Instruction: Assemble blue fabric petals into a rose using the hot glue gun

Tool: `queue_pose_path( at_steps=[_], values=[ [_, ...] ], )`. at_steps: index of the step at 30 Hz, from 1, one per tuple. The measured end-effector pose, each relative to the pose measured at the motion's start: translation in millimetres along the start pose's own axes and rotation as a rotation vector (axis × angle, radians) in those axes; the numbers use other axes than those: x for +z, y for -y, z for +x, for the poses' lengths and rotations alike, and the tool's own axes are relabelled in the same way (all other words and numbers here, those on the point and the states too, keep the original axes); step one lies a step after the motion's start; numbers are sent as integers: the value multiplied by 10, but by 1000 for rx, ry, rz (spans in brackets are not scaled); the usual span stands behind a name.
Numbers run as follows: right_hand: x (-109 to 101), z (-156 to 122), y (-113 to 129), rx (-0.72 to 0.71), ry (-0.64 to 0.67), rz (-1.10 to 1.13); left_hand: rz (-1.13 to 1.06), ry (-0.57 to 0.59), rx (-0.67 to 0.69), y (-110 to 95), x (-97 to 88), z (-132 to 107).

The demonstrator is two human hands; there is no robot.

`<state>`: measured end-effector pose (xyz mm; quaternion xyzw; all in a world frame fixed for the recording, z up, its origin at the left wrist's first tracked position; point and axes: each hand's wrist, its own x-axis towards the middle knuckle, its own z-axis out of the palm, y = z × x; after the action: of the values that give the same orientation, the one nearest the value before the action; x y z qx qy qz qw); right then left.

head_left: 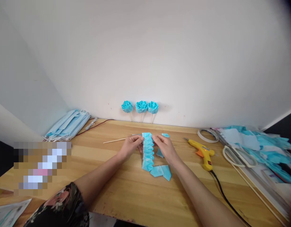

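Observation:
A strip of overlapping folded blue fabric petals (pixel 147 153) runs toward me over the middle of the table. My left hand (pixel 131 145) pinches its upper left edge, and my right hand (pixel 164 145) pinches the upper right edge. Two loose-looking petals (pixel 162 171) lie at the strip's lower right end. Another blue piece (pixel 160 153) shows partly beneath my right hand, and a small one (pixel 165 135) lies just beyond it. A thin wooden stick (pixel 114 140) lies to the left, its right end hidden by my left hand.
Three blue fabric roses (pixel 141 107) on sticks lean against the wall. Folded face masks (pixel 69 124) are stacked at the back left. On the right are a yellow glue gun (pixel 203 152) with a black cord, a tape roll (pixel 208 135), scissors (pixel 240 157) and heaped blue scraps (pixel 261 143).

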<state>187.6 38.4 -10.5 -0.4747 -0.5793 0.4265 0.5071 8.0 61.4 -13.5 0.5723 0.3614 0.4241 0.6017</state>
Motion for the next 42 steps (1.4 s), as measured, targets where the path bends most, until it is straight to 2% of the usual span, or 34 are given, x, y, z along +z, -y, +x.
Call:
queue_pose_path(
  at_steps=[10, 15, 19, 24, 31, 42],
  values=[
    [10, -43, 48, -55, -45, -210, -3, 69, -16, 9, 2, -16],
    [30, -72, 68, -99, -49, -302, 21, 54, -23, -7, 12, -22],
    [33, -59, 31, -91, -110, -248, 40, 43, -24, -15, 24, -33],
    [21, -42, 11, -97, -95, -137, 81, 51, -26, -18, 32, -39],
    [29, -63, 33, -78, -62, -150, 113, 83, -42, 0, 44, -45],
    [23, -68, 23, -103, -114, -189, 101, 78, -23, 0, 46, -37]
  ],
)
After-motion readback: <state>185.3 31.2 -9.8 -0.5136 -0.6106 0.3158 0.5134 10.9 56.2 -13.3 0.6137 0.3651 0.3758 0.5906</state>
